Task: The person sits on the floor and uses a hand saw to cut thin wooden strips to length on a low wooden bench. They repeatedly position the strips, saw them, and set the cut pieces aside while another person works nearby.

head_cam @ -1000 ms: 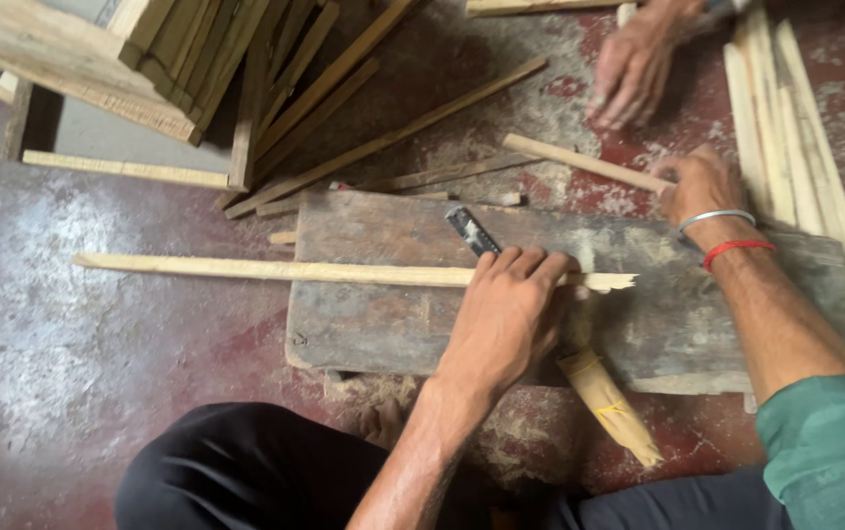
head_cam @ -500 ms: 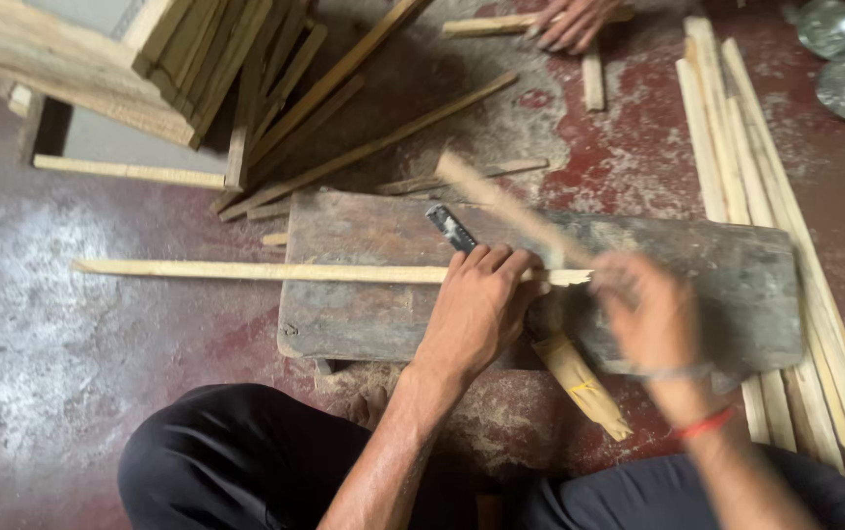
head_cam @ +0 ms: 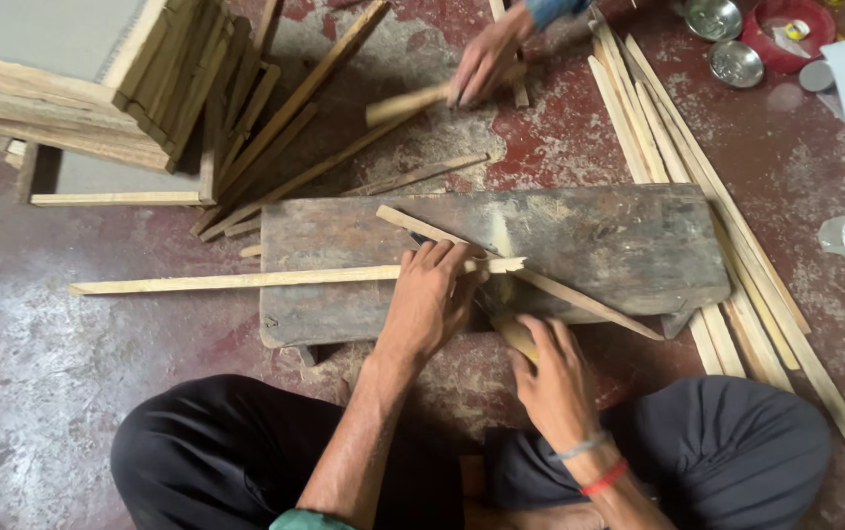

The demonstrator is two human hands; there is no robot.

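Left hand (head_cam: 429, 299) lies palm down, fingers together, pressing a long pale wooden strip (head_cam: 246, 279) flat across a dark worn plank (head_cam: 619, 245) on the red floor. Right hand (head_cam: 552, 371) is curled around a yellowish wooden handle (head_cam: 518, 334) at the plank's near edge; what the handle belongs to is hidden, possibly a blade. A second strip (head_cam: 560, 292) crosses the plank diagonally, passing under the left fingers. Cut strips (head_cam: 678, 167) lie in a row along the plank's right end. More slats (head_cam: 275, 137) fan out beyond its far left corner beside stacked frames (head_cam: 69, 88). Another person's hand (head_cam: 486, 59) grips a stick (head_cam: 408, 103) beyond the plank. Steel bowls (head_cam: 727, 39) sit top right.
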